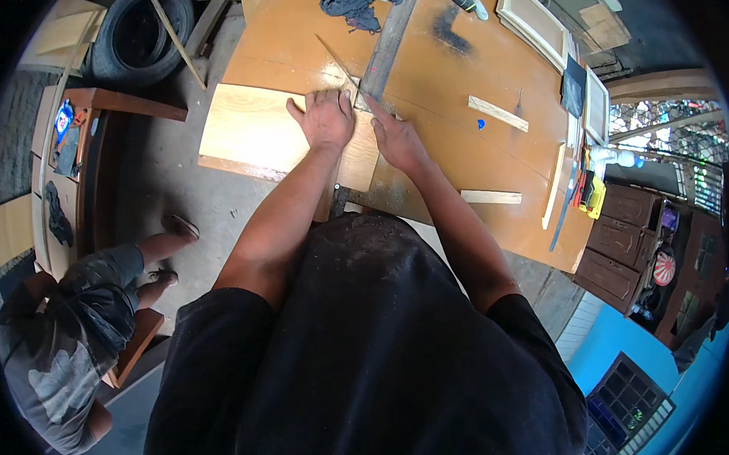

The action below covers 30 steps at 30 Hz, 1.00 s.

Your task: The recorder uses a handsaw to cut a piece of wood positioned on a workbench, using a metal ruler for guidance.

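My left hand (327,122) lies on a pale wooden board (246,127), thumb and fingers apart, pressing down near its right part. Just right of it, my right hand (398,141) is closed around the grip of what looks like a handsaw, the index finger stretched forward. The saw's long thin blade (337,58) is seen almost edge-on and slants away to the far left, past my left fingertips. My right hand covers the grip. Where the blade meets the wood is too small to make out.
The brown worktable (440,86) carries a dark bar (391,43), black cloth (359,2), wood strips (498,113) and a blue cap (480,125). Framed panels (534,17) line its far right edge. Left, a person (68,338) sits; a tire (143,38) lies farther back.
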{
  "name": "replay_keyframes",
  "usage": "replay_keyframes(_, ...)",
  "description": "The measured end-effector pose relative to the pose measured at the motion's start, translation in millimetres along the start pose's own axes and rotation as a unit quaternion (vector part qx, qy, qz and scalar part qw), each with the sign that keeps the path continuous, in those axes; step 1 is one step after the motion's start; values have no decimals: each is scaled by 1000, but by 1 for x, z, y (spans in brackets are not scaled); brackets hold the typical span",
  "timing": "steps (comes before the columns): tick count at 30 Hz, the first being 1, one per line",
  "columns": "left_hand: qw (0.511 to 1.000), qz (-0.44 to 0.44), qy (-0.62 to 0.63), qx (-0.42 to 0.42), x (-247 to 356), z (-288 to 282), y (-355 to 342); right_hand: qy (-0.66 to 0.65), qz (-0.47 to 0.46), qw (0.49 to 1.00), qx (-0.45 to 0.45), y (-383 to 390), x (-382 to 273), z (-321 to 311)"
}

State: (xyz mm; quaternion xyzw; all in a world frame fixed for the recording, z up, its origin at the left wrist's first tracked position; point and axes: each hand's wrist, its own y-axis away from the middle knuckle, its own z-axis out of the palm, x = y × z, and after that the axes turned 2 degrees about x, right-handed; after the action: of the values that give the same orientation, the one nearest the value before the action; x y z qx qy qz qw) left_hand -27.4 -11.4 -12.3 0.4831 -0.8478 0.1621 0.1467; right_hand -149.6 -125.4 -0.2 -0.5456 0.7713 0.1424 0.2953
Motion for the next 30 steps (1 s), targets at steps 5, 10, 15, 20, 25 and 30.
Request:
replay_keyframes(5, 1000, 15, 0, -19, 8, -7, 8, -10, 77, 996, -49, 15, -19, -18)
replay_keyframes(10, 996, 74, 44, 10, 15, -2, 18, -63, 33, 997, 22, 46, -9, -20)
replay_keyframes(15, 978, 204, 49, -9, 22, -2, 18, -13, -21, 991, 131, 61, -4, -12)
replay_keyframes(20, 965, 238, 78, -83, 18, -2, 19, -56, 77, 990, 100, 79, -19, -14)
replay_keyframes(25, 960, 265, 71, -58, 15, 0, 20, -55, 58, 984, 162, 81, -24, -6)
replay_keyframes(30, 978, 198, 49, -37, 8, -8, 15, -62, 67, 993, 79, 50, -19, -7)
